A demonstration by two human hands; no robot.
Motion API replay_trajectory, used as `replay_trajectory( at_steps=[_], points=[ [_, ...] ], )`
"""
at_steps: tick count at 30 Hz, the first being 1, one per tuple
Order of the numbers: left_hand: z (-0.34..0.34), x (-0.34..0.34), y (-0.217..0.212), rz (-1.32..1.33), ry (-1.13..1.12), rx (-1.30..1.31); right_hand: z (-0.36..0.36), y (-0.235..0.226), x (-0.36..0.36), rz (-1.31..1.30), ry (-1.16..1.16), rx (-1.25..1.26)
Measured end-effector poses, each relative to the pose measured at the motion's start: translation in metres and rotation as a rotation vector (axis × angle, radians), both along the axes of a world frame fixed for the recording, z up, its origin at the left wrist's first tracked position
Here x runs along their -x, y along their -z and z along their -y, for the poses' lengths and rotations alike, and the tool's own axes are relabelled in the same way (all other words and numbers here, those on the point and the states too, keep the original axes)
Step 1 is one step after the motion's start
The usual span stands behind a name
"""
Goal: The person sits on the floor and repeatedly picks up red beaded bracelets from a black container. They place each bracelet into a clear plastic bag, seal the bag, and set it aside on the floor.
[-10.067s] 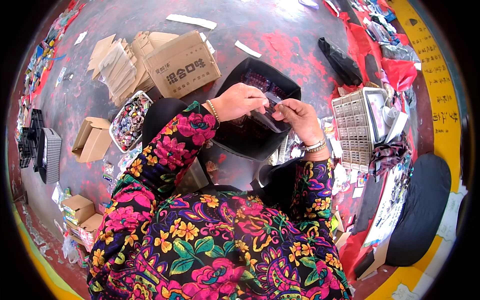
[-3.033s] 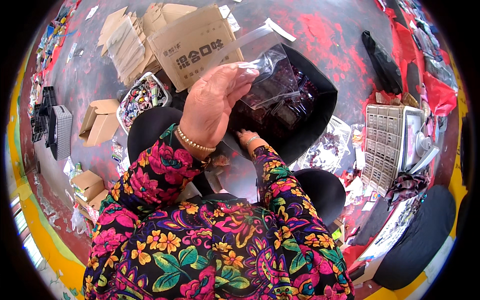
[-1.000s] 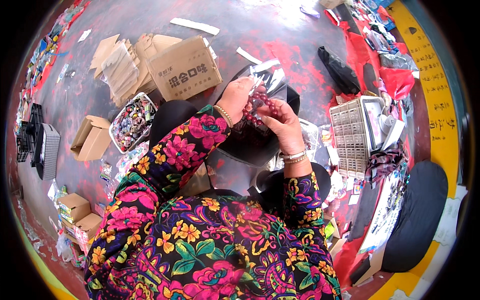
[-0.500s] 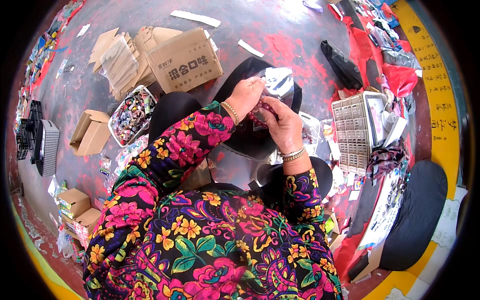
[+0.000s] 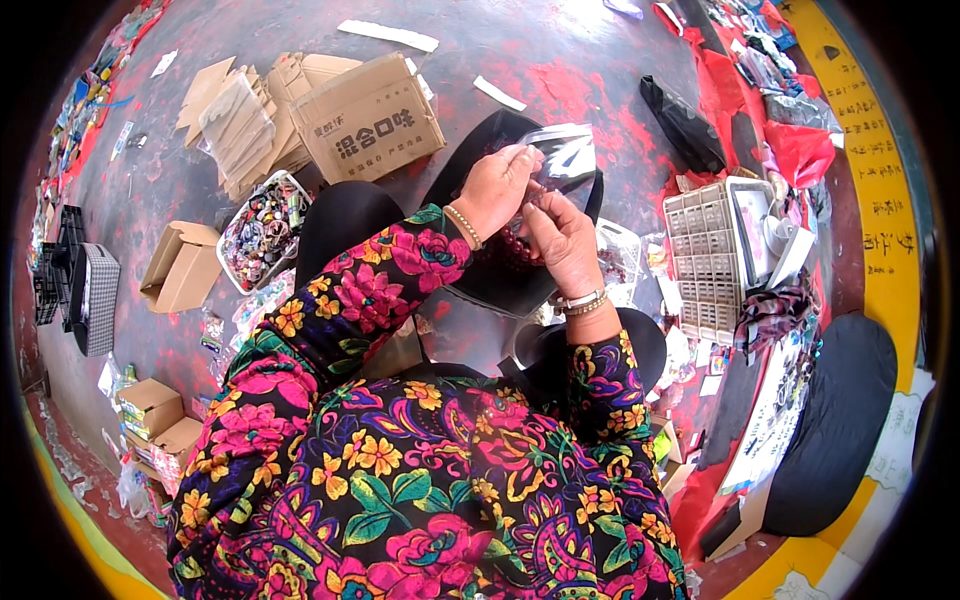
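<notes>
Both hands meet over a dark, shiny black surface (image 5: 463, 160) between my knees. My left hand (image 5: 492, 195) is closed, its thumb and fingers pinching the edge of a clear plastic bag (image 5: 565, 155) that sticks out beyond it and catches the light. Close by on the right, my right hand (image 5: 568, 245) is closed too, fingertips pinched together at the bag's near side. A string of dark red beads (image 5: 516, 246) hangs by the right fingers, between the two hands. Fingers and glare partly hide where the beads meet the bag.
A white basket of mixed small trinkets (image 5: 262, 235) stands left of my knee, with an opened carton (image 5: 182, 265) beside it. Beyond are a printed cardboard box (image 5: 370, 120) and flattened cardboard (image 5: 235, 130). On the right sits a cream plastic crate (image 5: 705, 262).
The clear bag has swung up and right, showing more of its film. The beads have dropped lower between my hands, and my right fingers have shifted slightly.
</notes>
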State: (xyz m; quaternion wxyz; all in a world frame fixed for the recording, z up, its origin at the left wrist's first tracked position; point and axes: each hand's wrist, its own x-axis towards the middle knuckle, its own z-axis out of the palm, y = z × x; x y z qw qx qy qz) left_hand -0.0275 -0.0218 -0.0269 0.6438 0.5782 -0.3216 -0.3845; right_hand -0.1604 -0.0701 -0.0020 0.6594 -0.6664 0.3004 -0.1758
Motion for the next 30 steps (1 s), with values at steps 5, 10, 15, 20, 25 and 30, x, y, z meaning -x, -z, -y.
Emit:
replay_trajectory(
  at_steps=[5,10,15,20,25,30],
  points=[
    [-0.003,0.002,-0.007,0.11,0.021,-0.019,0.001,0.001,0.0,0.087,0.008,-0.297],
    [-0.004,0.0,-0.006,-0.087,0.016,-0.064,0.004,0.001,0.001,0.091,0.02,-0.368],
    [-0.001,-0.011,-0.008,-0.494,-0.071,-0.061,0.01,-0.001,0.006,0.025,-0.103,-0.354],
    [-0.006,-0.024,-0.015,-0.579,-0.095,-0.027,0.016,0.018,0.013,0.007,-0.11,-0.293],
    [-0.006,-0.025,-0.009,-0.531,-0.122,-0.006,0.01,0.014,0.008,0.192,0.076,-0.311],
    [-0.006,-0.022,-0.009,-0.484,-0.041,-0.139,0.015,-0.005,0.015,0.195,0.067,-0.09]
  ],
)
